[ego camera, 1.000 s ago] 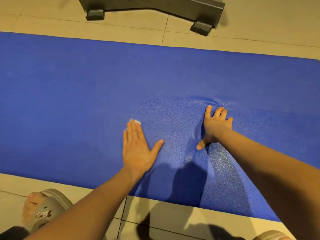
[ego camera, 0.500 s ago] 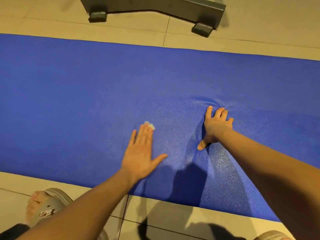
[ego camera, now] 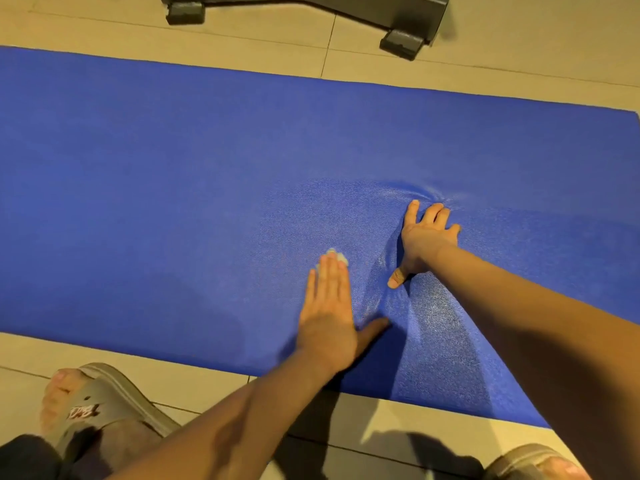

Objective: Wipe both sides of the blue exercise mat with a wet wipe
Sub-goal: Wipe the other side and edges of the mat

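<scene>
Indoor exercise space, probably a home gym, though we see only the ground. Beige tiled floor (ego camera: 502, 67) with thin grout lines. A blue exercise mat (ego camera: 173, 202) lies flat beneath the left hand (ego camera: 327, 317) and right hand (ego camera: 424, 237). Beyond both hands, past the mat's far edge, a dark grey equipment base (ego camera: 408, 12) stands on block feet (ego camera: 401, 43). Behind the left hand, we note a grey slipper (ego camera: 104, 403).

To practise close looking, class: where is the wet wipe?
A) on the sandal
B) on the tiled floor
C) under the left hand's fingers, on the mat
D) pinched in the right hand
C: the white wet wipe peeks out from under the flat left hand on the blue mat.
</scene>
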